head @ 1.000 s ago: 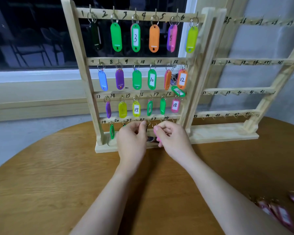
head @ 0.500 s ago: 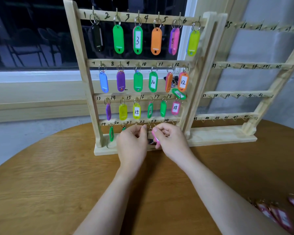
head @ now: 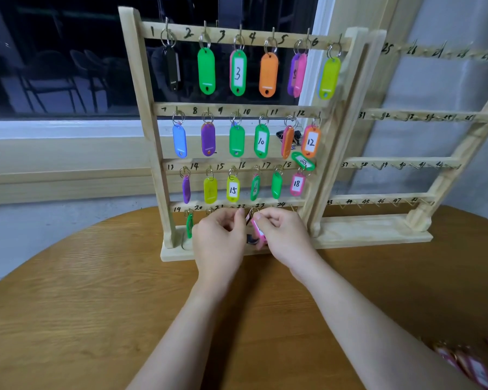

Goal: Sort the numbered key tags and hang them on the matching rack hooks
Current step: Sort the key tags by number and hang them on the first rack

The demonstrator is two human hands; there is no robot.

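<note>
Two wooden racks stand side by side on the table (head: 68, 319). The left rack (head: 141, 108) carries six tags on each of its three upper rows; a further green tag (head: 303, 161) lies tilted beside hook 18. One green tag (head: 189, 225) hangs at hook 19. The right rack (head: 406, 161) holds none. The right hand (head: 283, 235) pinches a pink tag (head: 256, 229) below hook 23, its ring at the bottom rail. The left hand (head: 219, 237) has its fingers curled at hook 22; what it grips cannot be determined. Several red tags (head: 468, 364) lie at the lower right.

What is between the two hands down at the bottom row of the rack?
A pink key tag, pinched by the right hand; the left hand is beside it, head view.
</note>
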